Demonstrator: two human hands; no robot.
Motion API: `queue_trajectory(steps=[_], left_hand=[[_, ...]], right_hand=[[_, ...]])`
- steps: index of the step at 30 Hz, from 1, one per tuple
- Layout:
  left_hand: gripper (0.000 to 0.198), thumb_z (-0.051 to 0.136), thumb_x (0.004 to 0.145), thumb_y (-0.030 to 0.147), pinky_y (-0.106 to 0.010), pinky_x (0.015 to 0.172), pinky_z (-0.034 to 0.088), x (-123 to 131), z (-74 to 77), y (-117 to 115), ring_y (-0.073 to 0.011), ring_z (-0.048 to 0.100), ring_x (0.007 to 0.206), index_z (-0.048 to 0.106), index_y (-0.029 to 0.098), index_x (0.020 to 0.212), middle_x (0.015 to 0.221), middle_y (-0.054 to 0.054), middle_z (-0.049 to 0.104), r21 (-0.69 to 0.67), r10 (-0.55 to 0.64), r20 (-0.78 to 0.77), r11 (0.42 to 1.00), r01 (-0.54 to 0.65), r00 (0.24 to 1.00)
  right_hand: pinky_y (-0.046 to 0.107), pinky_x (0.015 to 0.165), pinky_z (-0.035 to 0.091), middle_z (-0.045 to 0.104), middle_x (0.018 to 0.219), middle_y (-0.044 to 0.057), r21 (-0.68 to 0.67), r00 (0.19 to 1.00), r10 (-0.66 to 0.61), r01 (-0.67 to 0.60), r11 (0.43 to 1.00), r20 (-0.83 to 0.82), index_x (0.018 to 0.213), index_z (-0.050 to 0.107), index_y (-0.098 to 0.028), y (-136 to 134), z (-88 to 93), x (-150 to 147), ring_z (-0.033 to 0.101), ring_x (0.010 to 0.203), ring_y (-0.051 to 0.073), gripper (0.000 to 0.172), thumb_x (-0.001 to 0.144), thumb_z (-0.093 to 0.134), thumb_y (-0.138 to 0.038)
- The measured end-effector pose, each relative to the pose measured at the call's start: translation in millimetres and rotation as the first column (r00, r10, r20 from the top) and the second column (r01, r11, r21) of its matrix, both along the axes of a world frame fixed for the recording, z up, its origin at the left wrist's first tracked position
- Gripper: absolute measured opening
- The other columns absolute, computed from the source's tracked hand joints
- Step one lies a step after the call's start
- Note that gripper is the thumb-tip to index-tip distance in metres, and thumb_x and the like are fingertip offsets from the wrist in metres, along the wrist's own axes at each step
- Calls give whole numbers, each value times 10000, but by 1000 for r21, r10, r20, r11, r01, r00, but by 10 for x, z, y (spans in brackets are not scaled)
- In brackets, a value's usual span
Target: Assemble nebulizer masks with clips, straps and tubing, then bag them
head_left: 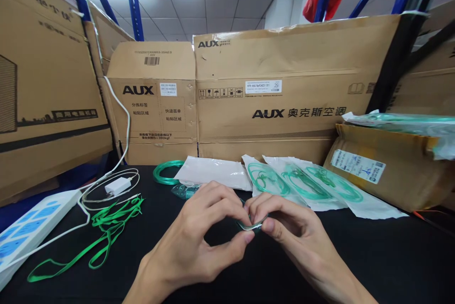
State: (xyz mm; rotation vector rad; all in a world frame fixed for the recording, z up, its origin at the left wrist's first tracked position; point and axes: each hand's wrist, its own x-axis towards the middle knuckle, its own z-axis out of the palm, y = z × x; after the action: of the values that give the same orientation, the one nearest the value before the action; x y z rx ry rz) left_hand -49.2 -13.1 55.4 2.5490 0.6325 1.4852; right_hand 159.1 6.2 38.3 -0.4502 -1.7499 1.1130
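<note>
Both hands meet at the middle front, above the black table. Between the fingertips is a small clear-green curved piece with a shiny thin strip (246,227) along its edge. My left hand (209,228) pinches it from the left, thumb below and fingers above. On the other side my right hand (289,223) grips the piece with thumb and bent fingers. The fingers cover most of it, so its full shape is hidden. Just behind the hands lie a clear greenish plastic item (185,192), a coil of green tubing (167,172) and a white pouch (215,174).
Several clear-fronted packs of green tubing (302,183) lie behind my right hand. A cardboard box (384,162) with more packs stands at the right. To the left are a green strap (113,228), a white adapter (118,186) and a power strip (31,228). Cardboard panels (284,81) wall the back.
</note>
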Motion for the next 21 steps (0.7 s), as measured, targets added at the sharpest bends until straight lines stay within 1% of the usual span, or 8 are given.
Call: queue_trajectory(steps=[6,14,18,21], left_hand=[[168,706,856,56,-342,847,485,5,3,23,-178,619,907,640,180,948,918,-23,665,49,-37,-12,998,38,999],[184,723,843,47,-333,852,473,-2,-6,27,-162,610,898,643,175,948,904,-9,668,39,-56,-11,998,57,998],[199,722,816,40,-326,819,474,8,-18,21,-158,601,873,638,175,935,903,-9,644,32,-20,12,999,20,1000],[222,708,775,23,-332,796,465,44,-43,23,-161,588,852,618,177,907,885,-5,619,48,34,36,998,-35,999]], right_hand=[[266,887,476,674,912,-7,41,1000,21,-21,999,0,905,735,-289,-20,19,-4,616,937,168,117,964,674,-370],[260,881,473,672,905,-8,24,999,44,-44,999,8,904,729,-279,-19,17,-9,625,936,163,124,973,661,-357],[256,876,469,667,955,-8,9,997,80,-80,997,21,956,722,-286,-6,-6,8,616,942,154,111,984,645,-362],[260,888,472,672,976,-6,29,997,66,-67,997,31,974,721,-291,-5,-14,14,618,954,153,106,991,634,-351]])
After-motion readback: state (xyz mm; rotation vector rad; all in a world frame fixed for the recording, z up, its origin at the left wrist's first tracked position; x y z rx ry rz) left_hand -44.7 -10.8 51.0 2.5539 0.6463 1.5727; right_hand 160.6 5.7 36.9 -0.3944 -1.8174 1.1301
